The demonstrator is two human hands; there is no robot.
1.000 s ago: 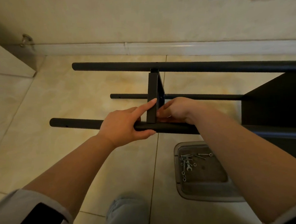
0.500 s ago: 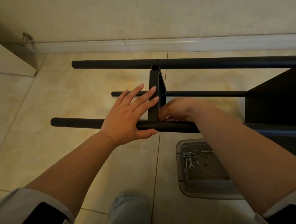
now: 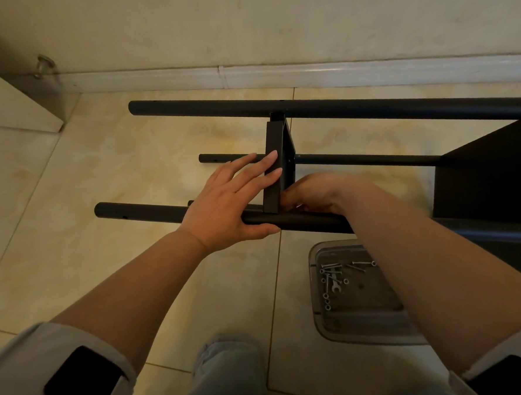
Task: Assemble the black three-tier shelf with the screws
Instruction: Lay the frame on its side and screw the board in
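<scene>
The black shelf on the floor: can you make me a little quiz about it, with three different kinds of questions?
1. True or false: the left hand presses straight fingers against the shelf panel.
2. Where are the spare screws? A) clear tray B) windowsill C) pocket
3. Fill in: the left thumb lies under the nearest black ____.

Key: 1 true; 2 A; 3 pole.

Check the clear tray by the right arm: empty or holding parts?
Holding parts. The tray has loose screws and a small wrench at its far end; the right forearm hides part of it.
</scene>
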